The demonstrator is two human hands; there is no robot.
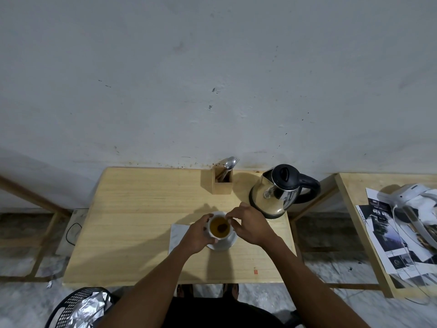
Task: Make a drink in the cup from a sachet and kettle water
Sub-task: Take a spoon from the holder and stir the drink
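Pale, scuffed wall rises behind a light wooden table (132,209) seen from above. At the table's middle the left hand (197,235) wraps around the side of a white cup (220,229), fingers curled against its wall. The right hand (250,224) is over the cup's far rim with fingertips pinched together; whether they grip anything is too small to tell. The cup holds amber-brown liquid with a darker patch near the centre, and it sits on a white saucer (228,243). Under the saucer's left edge lies a pale napkin (178,234).

Just beyond the right hand stands a steel kettle (279,191) with a black lid and handle, spout turned left. Left of the kettle, near the wall, a small wooden holder (221,184) carries a spoon and fork. A second table (350,209) to the right bears printed papers (387,235). At the lower left a black basket (71,306) contains crumpled foil.
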